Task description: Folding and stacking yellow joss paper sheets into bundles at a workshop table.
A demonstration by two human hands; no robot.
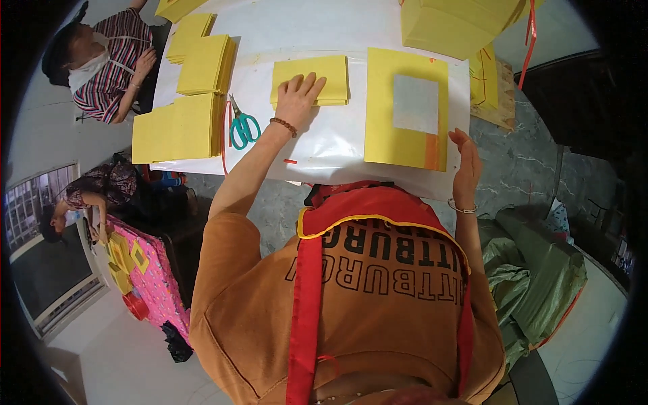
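My left hand [300,98] lies flat on a small stack of folded yellow sheets [334,74] in the middle of the white-covered table [317,145]. Its fingers are spread over the top sheet. To the right, a large flat yellow sheet [381,101] bears a pale grey rectangle [415,102] and an orange strip along its right side. Just off that sheet's right edge is my right hand [466,169], seen side-on, fingers stretched out and holding nothing. Teal-handled scissors [243,128] rest left of my left forearm.
Taller stacks of yellow sheets [179,128] stand along the table's left side. A big yellow block [449,27] fills the far right. One person [111,61] is at the far left, another [101,196] at a pink-covered table [158,270]. Green wrapped bundles [540,283] lie at right.
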